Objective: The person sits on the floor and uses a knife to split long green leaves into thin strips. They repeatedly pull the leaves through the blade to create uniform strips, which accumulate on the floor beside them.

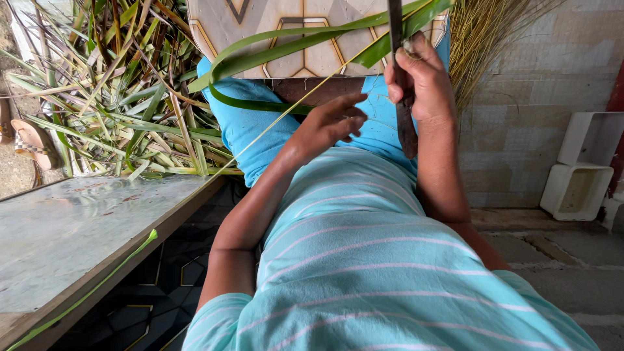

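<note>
Knife (404,110) clenched upright in right hand (421,81) fingers (blade down); left hand (328,127) fingers pinch the leaf midrib (286,117).

Shirt (364,273): turquoise with thin pale pink stripes
Leaf strip (292,45): bright green
Knife (404,123): dark brown
Leaf pile (110,97): green mixed with straw yellow
Worktop (65,234): mottled grey
Box (575,188): white
Floor tiles (162,292): black, gold geometric lines

My view: pale block wall (520,84), grey concrete floor (565,260), marble-topped counter (71,234) at left, dark patterned tiles (156,292), white plastic crates (582,169), daylight.
</note>
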